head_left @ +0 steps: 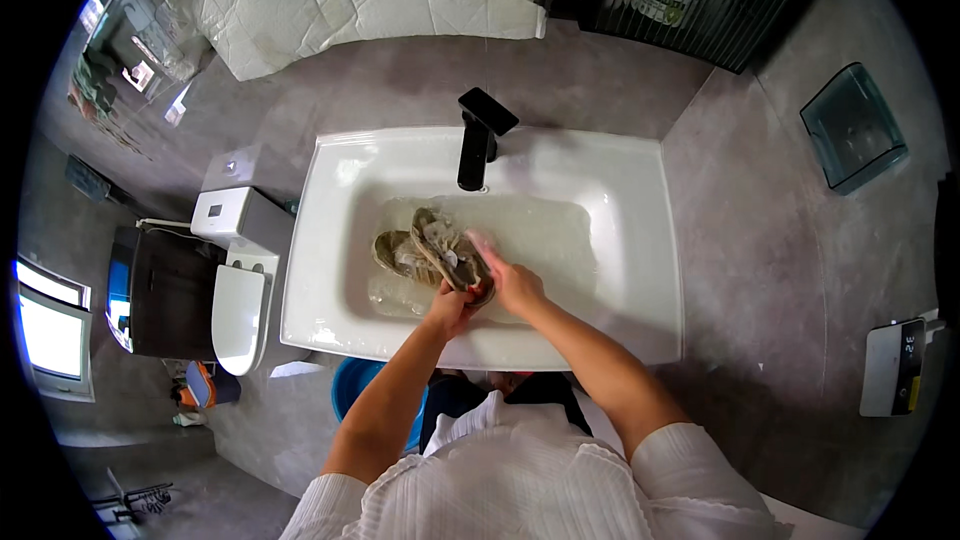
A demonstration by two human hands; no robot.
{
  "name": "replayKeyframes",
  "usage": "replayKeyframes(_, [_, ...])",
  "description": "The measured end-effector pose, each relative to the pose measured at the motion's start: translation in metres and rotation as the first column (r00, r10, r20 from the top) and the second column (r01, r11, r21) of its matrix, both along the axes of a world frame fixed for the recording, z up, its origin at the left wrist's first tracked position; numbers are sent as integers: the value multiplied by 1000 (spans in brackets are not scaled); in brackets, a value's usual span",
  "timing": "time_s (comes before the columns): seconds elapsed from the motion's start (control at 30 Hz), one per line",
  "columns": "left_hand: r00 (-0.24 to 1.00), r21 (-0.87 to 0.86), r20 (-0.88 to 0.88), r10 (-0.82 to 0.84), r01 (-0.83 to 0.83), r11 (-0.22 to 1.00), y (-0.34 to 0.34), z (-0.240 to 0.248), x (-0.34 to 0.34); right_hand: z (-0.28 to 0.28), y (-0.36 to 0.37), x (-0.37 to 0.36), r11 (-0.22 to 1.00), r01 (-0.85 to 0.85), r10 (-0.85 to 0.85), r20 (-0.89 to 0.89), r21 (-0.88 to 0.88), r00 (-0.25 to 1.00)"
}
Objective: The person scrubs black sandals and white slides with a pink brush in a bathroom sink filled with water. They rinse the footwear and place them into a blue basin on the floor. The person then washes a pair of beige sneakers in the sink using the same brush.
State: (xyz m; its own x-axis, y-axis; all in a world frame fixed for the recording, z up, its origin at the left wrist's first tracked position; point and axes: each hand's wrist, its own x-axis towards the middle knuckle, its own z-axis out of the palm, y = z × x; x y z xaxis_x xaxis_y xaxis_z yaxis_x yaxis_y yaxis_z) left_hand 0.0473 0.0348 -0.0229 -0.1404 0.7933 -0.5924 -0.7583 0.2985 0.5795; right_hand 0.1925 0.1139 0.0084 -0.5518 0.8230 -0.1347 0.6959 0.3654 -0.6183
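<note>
Over the water in the white sink (640, 230), a wet, grey-brown shoe (437, 240) is tilted with its opening toward me. My left hand (452, 310) is closed round its near end, where a small red patch shows. Along the shoe's right side lies my right hand (515, 287), its fingers stretched out and slightly blurred. I cannot make out any tool in that hand. A second shoe (391, 252) of the same colour sits in the cloudy water, partly hidden behind the first. Whitish suds or wet lining show inside the held shoe.
A black faucet (474, 152) rises at the sink's back edge. Below the sink's front left stands a blue basin (352, 380). To the left is a white toilet (240, 310). A teal bin (853, 130) is at the right, with a dark ribbed cabinet (715, 0) at the back.
</note>
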Motion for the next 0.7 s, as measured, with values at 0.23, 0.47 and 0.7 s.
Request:
replayKeyframes(0.23, [966,22,251,56,-64,998,-3,16,-6,1,0,47,968,-73,-14,-341,-240,940])
replayKeyframes(0.47, [958,42,286,22,-36,998,-6,3,-7,12,-15,-10,989,3,-6,-20,-148,1000])
replayKeyframes(0.7, [976,-85,-218,-22,4,996,-4,17,1,-21,15,42,979,102,-121,-103,-179,987])
